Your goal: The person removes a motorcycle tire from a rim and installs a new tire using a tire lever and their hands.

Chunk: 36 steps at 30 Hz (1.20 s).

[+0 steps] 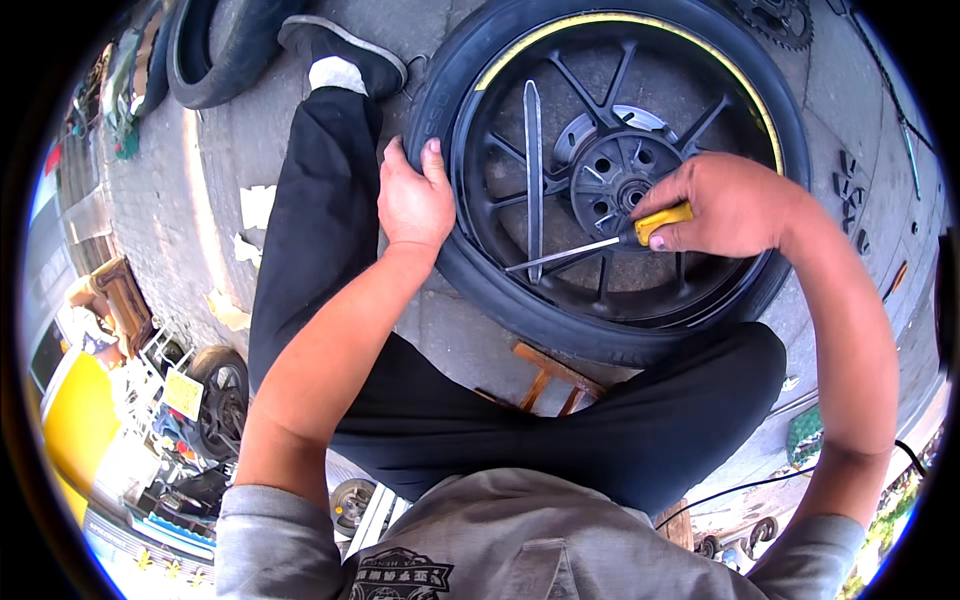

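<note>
A black motorcycle wheel with a yellow rim stripe and a tire around it lies on the ground between my legs. My left hand grips the tire's left side, fingers curled on the sidewall. My right hand holds a yellow-handled screwdriver over the wheel's right half. Its thin shaft slants down-left, the tip near the rim's lower left and partly crossing a long flat metal bar. That bar lies lengthwise across the left spokes. The central hub is partly covered by my fingers.
A loose tire lies at upper left, a sprocket at upper right, small dark parts and thin tools right of the wheel. A wooden piece is below the tire; another motorcycle wheel and clutter stand at lower left.
</note>
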Motion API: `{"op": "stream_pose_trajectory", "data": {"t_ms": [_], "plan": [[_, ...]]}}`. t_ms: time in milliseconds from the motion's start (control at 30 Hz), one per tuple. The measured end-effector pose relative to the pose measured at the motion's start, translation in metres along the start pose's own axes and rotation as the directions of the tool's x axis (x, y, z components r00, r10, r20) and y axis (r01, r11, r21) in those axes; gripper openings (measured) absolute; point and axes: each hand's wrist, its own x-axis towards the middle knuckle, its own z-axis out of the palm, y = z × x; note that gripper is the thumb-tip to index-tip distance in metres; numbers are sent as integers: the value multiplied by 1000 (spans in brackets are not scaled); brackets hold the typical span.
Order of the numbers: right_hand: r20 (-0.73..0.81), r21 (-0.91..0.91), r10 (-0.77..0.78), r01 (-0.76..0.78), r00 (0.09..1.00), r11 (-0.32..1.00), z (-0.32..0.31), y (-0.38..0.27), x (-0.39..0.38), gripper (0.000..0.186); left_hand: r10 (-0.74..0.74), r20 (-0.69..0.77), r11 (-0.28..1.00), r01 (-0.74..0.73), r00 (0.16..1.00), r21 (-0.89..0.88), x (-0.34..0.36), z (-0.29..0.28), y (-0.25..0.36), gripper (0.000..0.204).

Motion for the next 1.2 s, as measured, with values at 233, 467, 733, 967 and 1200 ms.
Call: {"op": "stream_pose_trajectory", "data": {"t_ms": [233, 467, 733, 967, 1200], "plan": [[154, 34, 121, -127, 981, 991, -28, -7, 35, 39, 57, -11, 998, -57, 998, -4, 0, 4, 4, 72], [227, -130, 121, -94, 966, 987, -43, -73, 20, 43, 19, 2, 999, -19, 1000, 41, -1, -1, 0, 71], [237, 64, 151, -170, 960, 983, -22, -33, 27, 40, 58, -16, 998, -58, 998, 6, 0, 3, -2, 74], [321, 211, 323, -400, 890, 892, -11, -20, 33, 40, 52, 3, 999, -52, 999, -11, -4, 2, -4, 73], [264, 261, 221, -290, 939, 921, -1, 14, 41, 40, 76, -13, 997, -76, 997, -14, 2, 2, -2, 74]]}}
